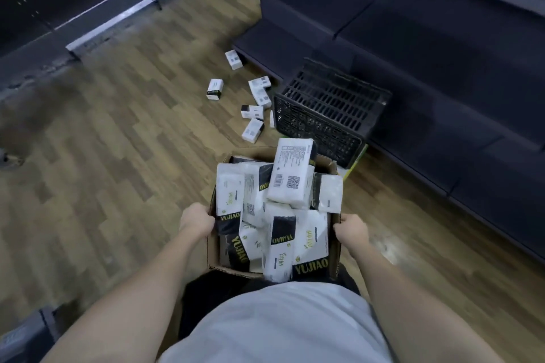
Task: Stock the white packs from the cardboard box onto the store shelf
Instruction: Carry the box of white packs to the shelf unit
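An open cardboard box [213, 253] is held in front of my body, above the wooden floor. It is heaped with several white packs [292, 177] with black ends, some printed YUJIAO. My left hand [197, 221] grips the box's left rim. My right hand [351, 229] grips the right rim. The topmost pack lies barcode side up at the far end of the box. Dark store shelves [442, 47] run along the right side, with nothing on the tiers I can see.
A black plastic crate [327, 109] lies tipped on the floor just beyond the box, against the shelf base. Several small white-and-black boxes [253, 130] are scattered on the floor left of the crate. Another dark shelf unit [59, 3] runs along the far left.
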### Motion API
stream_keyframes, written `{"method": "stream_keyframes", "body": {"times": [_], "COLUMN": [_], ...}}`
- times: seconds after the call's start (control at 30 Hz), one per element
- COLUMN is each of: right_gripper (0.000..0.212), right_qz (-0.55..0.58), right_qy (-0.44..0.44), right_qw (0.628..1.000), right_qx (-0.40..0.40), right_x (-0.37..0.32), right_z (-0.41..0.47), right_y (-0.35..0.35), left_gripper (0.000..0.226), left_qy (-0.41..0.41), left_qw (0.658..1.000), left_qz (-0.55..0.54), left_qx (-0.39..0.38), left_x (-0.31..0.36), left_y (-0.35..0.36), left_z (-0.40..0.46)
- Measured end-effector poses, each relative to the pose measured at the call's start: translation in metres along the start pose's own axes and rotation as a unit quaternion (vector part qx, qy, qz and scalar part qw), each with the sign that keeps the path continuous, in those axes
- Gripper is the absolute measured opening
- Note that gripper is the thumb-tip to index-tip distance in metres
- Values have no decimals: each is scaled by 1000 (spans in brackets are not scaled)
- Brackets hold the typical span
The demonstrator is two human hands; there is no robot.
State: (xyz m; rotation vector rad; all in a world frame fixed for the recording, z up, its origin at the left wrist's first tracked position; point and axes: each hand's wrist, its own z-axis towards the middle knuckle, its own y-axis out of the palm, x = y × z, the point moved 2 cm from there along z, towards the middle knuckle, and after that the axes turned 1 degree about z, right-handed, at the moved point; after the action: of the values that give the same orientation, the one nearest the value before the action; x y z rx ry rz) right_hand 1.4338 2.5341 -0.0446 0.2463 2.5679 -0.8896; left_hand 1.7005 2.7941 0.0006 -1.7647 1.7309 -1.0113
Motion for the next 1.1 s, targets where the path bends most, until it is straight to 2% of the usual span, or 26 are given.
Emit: {"method": "stream_keyframes", "body": {"times": [0.2, 0.37, 0.43, 0.53, 0.67, 0.77, 0.87, 0.97, 1.1], "right_gripper": [24, 22, 26, 34, 33, 29, 31, 35, 29], "right_qz": [32, 28, 39, 56, 103, 144, 178, 195, 181], "right_qy": [37, 64, 65, 69, 99, 132, 160, 157, 129], "right_qw": [998, 993, 990, 983, 972, 962, 951, 948, 954], "right_qx": [26, 90, 122, 159, 187, 191, 196, 198, 202], "right_x": [-56, -122, -155, -192, -213, -221, -225, -237, -270], "right_z": [34, 58, 69, 79, 84, 94, 110, 142, 194], "right_y": [1, -1, -7, -12, -16, -23, -33, -58, -109], "left_gripper": [18, 14, 12, 20, 17, 23, 11, 16, 22], "left_qy": [36, 90, 113, 142, 194, 230, 242, 242, 241], "left_qw": [999, 994, 992, 989, 979, 971, 967, 967, 968], "left_qz": [3, 9, 16, 19, 26, 54, 66, 66, 66], "left_qx": [-27, -58, -58, -43, -50, -45, -50, -53, -29], "left_x": [36, 75, 93, 119, 169, 212, 253, 291, 347], "left_y": [-37, -85, -110, -144, -179, -192, -196, -200, -212], "left_z": [82, 153, 177, 209, 241, 257, 272, 292, 308]}}
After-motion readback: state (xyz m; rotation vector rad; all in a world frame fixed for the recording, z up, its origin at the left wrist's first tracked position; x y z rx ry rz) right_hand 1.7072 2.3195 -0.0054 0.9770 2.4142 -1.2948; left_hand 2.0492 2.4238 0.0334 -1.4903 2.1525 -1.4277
